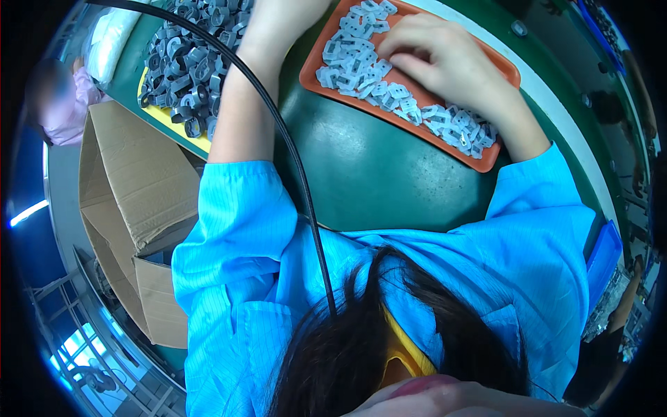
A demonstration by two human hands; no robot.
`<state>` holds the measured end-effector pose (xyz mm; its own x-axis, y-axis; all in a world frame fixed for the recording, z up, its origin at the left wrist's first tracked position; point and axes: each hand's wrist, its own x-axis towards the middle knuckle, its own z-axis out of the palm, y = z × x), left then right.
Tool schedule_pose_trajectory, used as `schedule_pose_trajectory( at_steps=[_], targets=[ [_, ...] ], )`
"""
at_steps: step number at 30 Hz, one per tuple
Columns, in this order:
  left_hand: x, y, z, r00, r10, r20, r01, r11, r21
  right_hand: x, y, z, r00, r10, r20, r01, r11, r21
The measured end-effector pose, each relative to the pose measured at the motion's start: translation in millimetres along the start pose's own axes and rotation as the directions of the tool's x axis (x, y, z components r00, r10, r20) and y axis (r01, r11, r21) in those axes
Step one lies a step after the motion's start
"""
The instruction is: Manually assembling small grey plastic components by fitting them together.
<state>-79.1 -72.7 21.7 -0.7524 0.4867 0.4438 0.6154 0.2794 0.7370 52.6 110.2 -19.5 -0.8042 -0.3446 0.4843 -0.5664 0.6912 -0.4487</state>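
Those translucent plastic clips (347, 52) look light, stiff, best edge-pinched; the right hand (434, 52) half-curls, the left hand (295, 10) is cropped; I can't tell either's grip.

Two hands (438, 55), one orange tray (479, 164), one yellow tray (199, 141), one cardboard box (142, 174)
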Motion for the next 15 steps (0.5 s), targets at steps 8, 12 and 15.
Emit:
schedule_pose_trajectory(
  at_steps=[8,12,15],
  targets=[
    [-20,-11,30,0.82,-0.312,0.48,0.57,0.519,-0.637,1,-27,-1,0.952,0.281,0.124,-0.265,0.956,-0.127],
    [-29,0,38,0.936,-0.21,0.284,0.31,0.873,-0.377,1,-19,-17,0.829,0.498,0.255,-0.522,0.852,0.032],
    [-36,-4,48,0.996,0.06,0.065,-0.059,0.998,-0.027,-2,1,-30,0.728,0.625,0.281,-0.674,0.58,0.457]
  ],
)
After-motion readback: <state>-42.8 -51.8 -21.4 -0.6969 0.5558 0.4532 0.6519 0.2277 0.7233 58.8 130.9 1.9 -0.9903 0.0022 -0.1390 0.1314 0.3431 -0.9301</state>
